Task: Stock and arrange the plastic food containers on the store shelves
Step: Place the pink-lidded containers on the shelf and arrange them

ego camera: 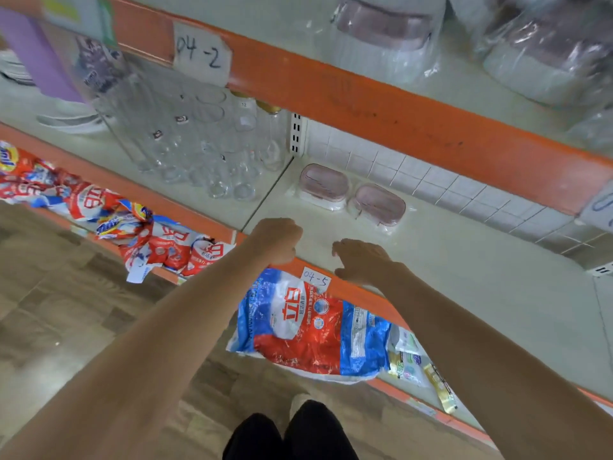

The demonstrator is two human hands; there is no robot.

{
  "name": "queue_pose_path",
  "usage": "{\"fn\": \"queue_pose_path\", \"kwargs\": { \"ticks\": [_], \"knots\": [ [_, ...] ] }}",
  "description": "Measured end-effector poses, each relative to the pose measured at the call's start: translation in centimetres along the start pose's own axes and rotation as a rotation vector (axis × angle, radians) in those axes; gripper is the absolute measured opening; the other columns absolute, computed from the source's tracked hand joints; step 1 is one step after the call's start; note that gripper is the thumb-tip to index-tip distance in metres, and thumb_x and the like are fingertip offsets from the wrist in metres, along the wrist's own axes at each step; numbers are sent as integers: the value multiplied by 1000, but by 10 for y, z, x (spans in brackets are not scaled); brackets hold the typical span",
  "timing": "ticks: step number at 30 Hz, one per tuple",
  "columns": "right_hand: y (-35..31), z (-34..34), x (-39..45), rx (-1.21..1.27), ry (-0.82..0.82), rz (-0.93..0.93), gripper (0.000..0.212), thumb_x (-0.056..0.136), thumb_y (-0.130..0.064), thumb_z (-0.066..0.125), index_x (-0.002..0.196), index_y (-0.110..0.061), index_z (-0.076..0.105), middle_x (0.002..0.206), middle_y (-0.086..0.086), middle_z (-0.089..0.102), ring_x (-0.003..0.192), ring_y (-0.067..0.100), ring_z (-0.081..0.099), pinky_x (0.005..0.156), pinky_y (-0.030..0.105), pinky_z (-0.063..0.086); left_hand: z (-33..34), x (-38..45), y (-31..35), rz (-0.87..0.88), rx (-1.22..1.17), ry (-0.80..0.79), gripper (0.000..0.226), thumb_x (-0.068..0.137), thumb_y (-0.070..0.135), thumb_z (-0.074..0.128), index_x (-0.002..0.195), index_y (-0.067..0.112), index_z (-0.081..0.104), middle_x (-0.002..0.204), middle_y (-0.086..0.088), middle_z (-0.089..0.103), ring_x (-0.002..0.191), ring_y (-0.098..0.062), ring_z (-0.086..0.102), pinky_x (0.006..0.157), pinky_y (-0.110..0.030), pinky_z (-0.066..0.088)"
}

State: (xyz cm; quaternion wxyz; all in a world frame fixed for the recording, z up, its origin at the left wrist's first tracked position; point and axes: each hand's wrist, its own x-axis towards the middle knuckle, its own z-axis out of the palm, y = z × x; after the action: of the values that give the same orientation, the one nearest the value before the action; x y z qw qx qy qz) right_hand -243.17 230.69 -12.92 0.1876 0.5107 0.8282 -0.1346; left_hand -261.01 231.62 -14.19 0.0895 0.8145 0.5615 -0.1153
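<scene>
In the head view, two plastic food containers stand on the middle shelf [464, 260], close to the tiled back wall [414, 180]. The left container [324, 185] and the right container [379, 204] are side by side, almost touching. Each has a pink lid and a clear body and is wrapped in thin clear film. What is inside them I cannot tell; through the lids nothing is seen clearly.

On the upper shelf [414, 97] more containers in plastic wrap [388, 31] are stacked, with the same pinkish lids, and another wrapped stack [547, 51] is at the right of them.

The left hand [275, 240] is over the front edge of the middle shelf, its fingers curled into a loose fist, and it holds nothing. The right hand [361, 260] is just beside it, palm down, fingers relaxed and bent a little over the shelf edge, also holding nothing. Both containers lie behind the hands, deeper on the shelf and apart from them; the right container is the nearer one to the right hand.

To the left, on the same level, clear glasses [205, 154] stand in a group. A paper label "04-5" [315, 279] is stuck on the orange shelf edge between the hands, and a label "04-2" [202, 54] on the beam above. On the lower shelf lie detergent bags [308, 330] in red, blue and white.
</scene>
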Motion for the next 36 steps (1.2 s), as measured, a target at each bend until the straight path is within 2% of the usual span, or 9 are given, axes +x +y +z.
{"fn": "queue_pose_path", "kwargs": {
  "ticks": [5,12,15,20,23,28,31,34,36],
  "knots": [
    [-48,-42,-42,-67,18,-88,30,93,-28,51,120,-16,51,118,2,56,110,21,54,86,33,43,-45,-73,-15,-21,1,-21,16,90,12,46,103,7,53,101,-10,58,90,-27,59,65,-29,37],
    [-101,-106,-94,-74,83,-253,34,91,-27,55,122,-15,49,119,5,55,109,24,53,83,33,42,-112,-147,-30,-67,91,73,21,88,13,47,108,9,55,107,-10,59,99,-29,59,69,-30,34],
    [-117,-135,-109,-91,124,-316,35,91,-28,54,122,-13,49,120,5,54,110,24,53,83,33,42,-140,-168,-34,-74,90,169,18,88,14,47,104,9,55,103,-10,61,95,-30,59,67,-31,35],
    [-133,-181,-124,-126,227,-377,33,92,-25,53,123,-13,50,122,4,55,113,22,53,89,34,44,-184,-190,-41,-159,-18,343,19,90,19,48,106,13,56,102,-7,63,95,-26,59,72,-30,40],
    [-132,-204,-131,-130,298,-392,33,92,-26,52,122,-13,51,122,4,54,114,22,51,88,31,41,-205,-198,-44,-207,-99,408,20,90,20,49,106,14,58,102,-6,63,97,-26,58,75,-33,43],
    [-108,-236,-148,-104,379,-349,31,91,-24,53,120,-13,53,123,2,53,114,22,49,86,30,38,-233,-196,-41,-184,-102,443,18,91,19,49,106,15,59,103,-4,64,97,-23,58,75,-30,43],
    [-86,-250,-155,-86,415,-284,29,89,-22,54,116,-12,53,117,3,53,108,24,52,79,31,39,-255,-179,-32,-178,-185,530,16,88,18,51,100,16,62,100,-6,66,96,-25,59,75,-31,47],
    [-62,-262,-157,-104,437,-218,31,89,-22,54,118,-13,56,119,5,55,110,25,53,86,35,44,-271,-156,-14,-148,-190,549,16,87,18,51,100,15,62,98,-6,66,95,-27,59,77,-35,47],
    [-45,-270,-155,-87,471,-178,30,91,-23,53,118,-12,56,121,4,54,112,23,52,86,32,43,-280,-138,-4,-130,-186,560,19,88,19,51,102,15,62,102,-4,66,98,-26,59,79,-33,45]
  ]
}}
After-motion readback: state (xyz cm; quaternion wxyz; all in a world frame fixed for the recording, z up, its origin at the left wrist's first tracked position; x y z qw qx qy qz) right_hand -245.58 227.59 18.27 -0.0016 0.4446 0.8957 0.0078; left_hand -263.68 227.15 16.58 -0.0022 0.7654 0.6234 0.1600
